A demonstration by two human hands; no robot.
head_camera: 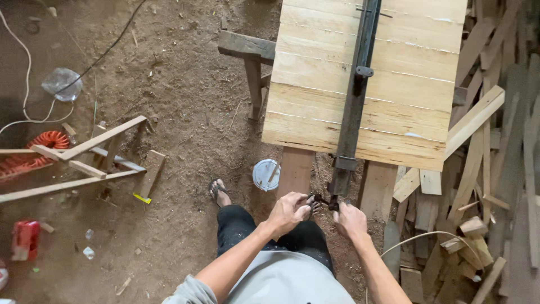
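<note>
- Bar clamp (355, 95): one long dark metal bar lying lengthwise across the glued-up wooden panel (315, 84), its screw end hanging past the near edge, just in front of the person.
- Clamp handle (323, 201): small dark crank at the bar's near end, between both hands.
- Left hand (289, 211): fingers curled over the handle from the left, grasping it.
- Right hand (350, 218): closed around the handle's right end, just below the clamp head.
- Doing it well, as I judge: turn the crank evenly with both hands, keep the bar square across the boards and watch the seams so the panel stays flat and does not bow.
- Panel: one, made of about seven pale boards edge to edge; rests on a wooden trestle (247, 48), one seen at the left.
- One white round lid or tub (266, 174) on the dirt floor (180, 101) just below the panel's near corner.
- One sandalled foot (218, 191) visible beside it.
- Offcut pile (495, 169) along the right: too many pieces to count.
- Left side: one light wooden frame (84, 157), one coiled orange hose (31, 152), one red container (25, 239), one crumpled clear plastic bag (62, 83), white and black cords.
</note>
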